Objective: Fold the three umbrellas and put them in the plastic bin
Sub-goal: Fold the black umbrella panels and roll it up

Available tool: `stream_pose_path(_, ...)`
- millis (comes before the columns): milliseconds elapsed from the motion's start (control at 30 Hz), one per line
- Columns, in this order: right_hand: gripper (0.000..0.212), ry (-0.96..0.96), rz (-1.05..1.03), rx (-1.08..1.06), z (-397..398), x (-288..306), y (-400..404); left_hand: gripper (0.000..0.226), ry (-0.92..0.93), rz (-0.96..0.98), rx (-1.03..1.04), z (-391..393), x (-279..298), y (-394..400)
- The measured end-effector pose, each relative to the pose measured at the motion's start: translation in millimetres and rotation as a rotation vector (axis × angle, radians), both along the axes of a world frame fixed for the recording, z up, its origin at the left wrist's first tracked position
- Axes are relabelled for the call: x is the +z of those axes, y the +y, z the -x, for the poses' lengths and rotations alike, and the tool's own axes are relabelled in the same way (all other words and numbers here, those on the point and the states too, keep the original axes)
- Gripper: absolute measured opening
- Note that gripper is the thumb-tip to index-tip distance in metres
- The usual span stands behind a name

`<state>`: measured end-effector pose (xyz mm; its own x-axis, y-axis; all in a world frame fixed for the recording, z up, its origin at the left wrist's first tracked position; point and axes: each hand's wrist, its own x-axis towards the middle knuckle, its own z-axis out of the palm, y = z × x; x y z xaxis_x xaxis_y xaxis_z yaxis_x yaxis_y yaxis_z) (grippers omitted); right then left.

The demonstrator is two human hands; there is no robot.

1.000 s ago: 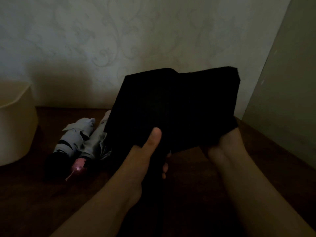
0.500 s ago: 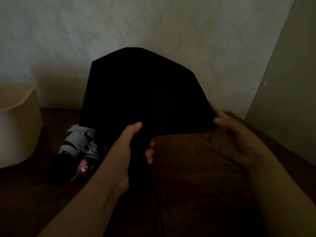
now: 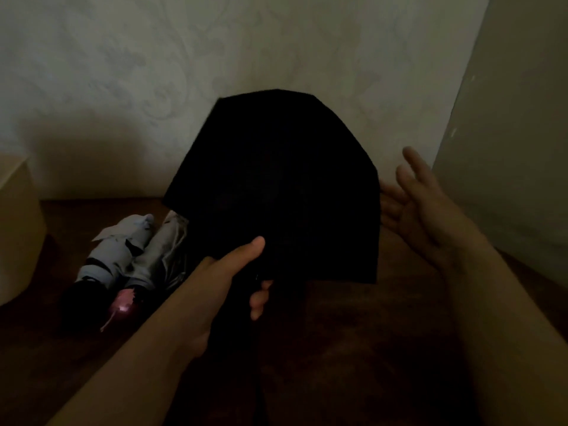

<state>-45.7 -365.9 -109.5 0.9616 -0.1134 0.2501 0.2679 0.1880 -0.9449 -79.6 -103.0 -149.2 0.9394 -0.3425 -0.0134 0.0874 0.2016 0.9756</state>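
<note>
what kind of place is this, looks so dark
Probably a dim room in a home, not a workshop. The wall behind carries pale swirl-patterned wallpaper, the umbrellas lie on a dark wooden surface, and a cream plastic bin stands at its left edge. Beyond that, the frame shows too little.

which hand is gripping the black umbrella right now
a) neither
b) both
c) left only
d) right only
c: the left hand has its thumb and fingers curled round the black umbrella, while the right hand is spread open beside the fabric, its fingers straight and gripping nothing.
</note>
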Motion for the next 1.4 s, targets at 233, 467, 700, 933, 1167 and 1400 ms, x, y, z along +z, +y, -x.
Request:
stream_pose_path(233,0.017,0.105,-0.008,-0.003,7,-2,-7,0.03,-0.003,-0.132,-0.093,7,-4,-6)
stream_pose_path(467,0.03,0.245,0.054,0.089,7,-3,-21,0.029,-0.001,-0.079,-0.027,0,-5,0)
stream_pose_path(700,0.014,0.152,0.015,-0.08,2,0,-9,0.031,-0.021,-0.117,0.02,-3,-6,0)
stream_pose_path(933,0.019,0.005,-0.245,-0.102,2,5,-6,0.033,0.067,0.02,-0.071,-7,-10,0)
stream_pose_path(1167,0.02,0.007,0.005,-0.176,-3,-3,1,0.039,0.216,0.166,-0.182,-9,-6,-1)
stream_pose_path(1400,0.008,-0.063,-0.038,-0.287,-1,-1,-2,0.041,0.195,0.141,-0.202,-10,-10,0)
